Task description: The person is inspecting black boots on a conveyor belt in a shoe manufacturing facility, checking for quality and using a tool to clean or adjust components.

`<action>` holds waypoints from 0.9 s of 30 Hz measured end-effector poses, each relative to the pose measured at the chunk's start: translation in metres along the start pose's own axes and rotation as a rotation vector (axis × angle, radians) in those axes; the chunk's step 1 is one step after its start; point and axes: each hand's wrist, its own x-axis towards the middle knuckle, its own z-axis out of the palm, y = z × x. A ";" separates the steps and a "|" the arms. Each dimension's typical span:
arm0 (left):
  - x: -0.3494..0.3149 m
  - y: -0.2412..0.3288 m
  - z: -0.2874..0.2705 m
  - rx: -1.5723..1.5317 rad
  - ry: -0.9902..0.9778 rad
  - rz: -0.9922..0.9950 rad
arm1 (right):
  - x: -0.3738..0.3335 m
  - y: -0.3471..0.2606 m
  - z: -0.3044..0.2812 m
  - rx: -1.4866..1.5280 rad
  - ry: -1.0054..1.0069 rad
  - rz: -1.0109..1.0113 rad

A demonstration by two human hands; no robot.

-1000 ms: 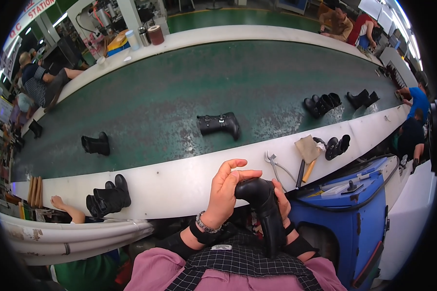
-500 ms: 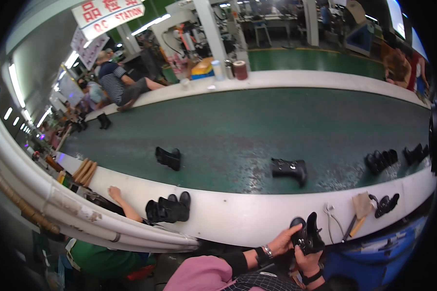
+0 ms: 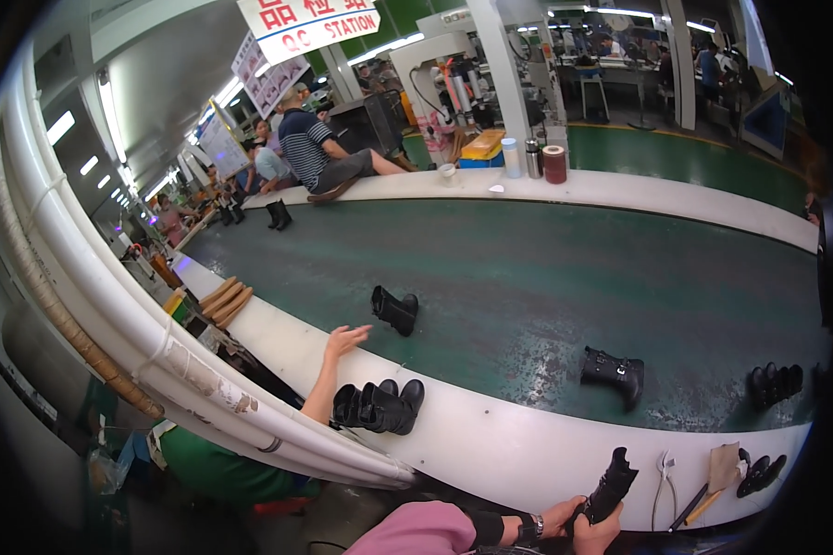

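Note:
Low at the front, a black boot (image 3: 613,487) points upward, held over the near white ledge (image 3: 491,444). My left hand (image 3: 557,518) closes on its lower left side. Wrapped round its lower right side is my right hand (image 3: 600,531); part of the boot is hidden by the fingers. Just right of the boot lie metal pincers (image 3: 662,481) with their handles apart. Beside them rest a hammer-like tool with a dark and yellow handle (image 3: 702,509) and a beige piece (image 3: 723,467). More black footwear (image 3: 763,474) lies at their right.
Beyond the ledge runs a wide green conveyor belt (image 3: 491,268) carrying a boot (image 3: 395,310), a buckled boot (image 3: 615,372) and grouped boots (image 3: 776,384). Several boots (image 3: 379,407) stand left on the ledge, beside a co-worker's arm (image 3: 326,375). White pipes (image 3: 148,342) run along the left.
My view has swung left, shifting the scene rightward. The boot in my hands has turned to point upward. The co-worker's hand has moved out toward the belt, with fingers stretched.

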 end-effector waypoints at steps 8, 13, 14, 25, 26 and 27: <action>-0.002 -0.002 0.008 0.089 0.148 0.119 | -0.013 0.028 0.005 0.123 0.086 -0.190; 0.006 0.010 0.009 0.074 0.028 0.159 | -0.008 0.019 0.015 0.293 0.232 -0.245; 0.003 0.013 0.015 0.033 -0.091 0.220 | -0.008 0.010 0.013 0.245 0.197 -0.251; -0.044 0.011 -0.027 -0.077 -0.282 0.311 | -0.033 -0.033 0.040 -0.013 -0.116 -0.468; -0.041 0.014 -0.029 -0.083 -0.277 0.311 | -0.031 -0.028 0.045 -0.039 -0.106 -0.512; -0.039 0.015 -0.031 -0.093 -0.271 0.314 | -0.030 -0.027 0.048 -0.065 -0.100 -0.558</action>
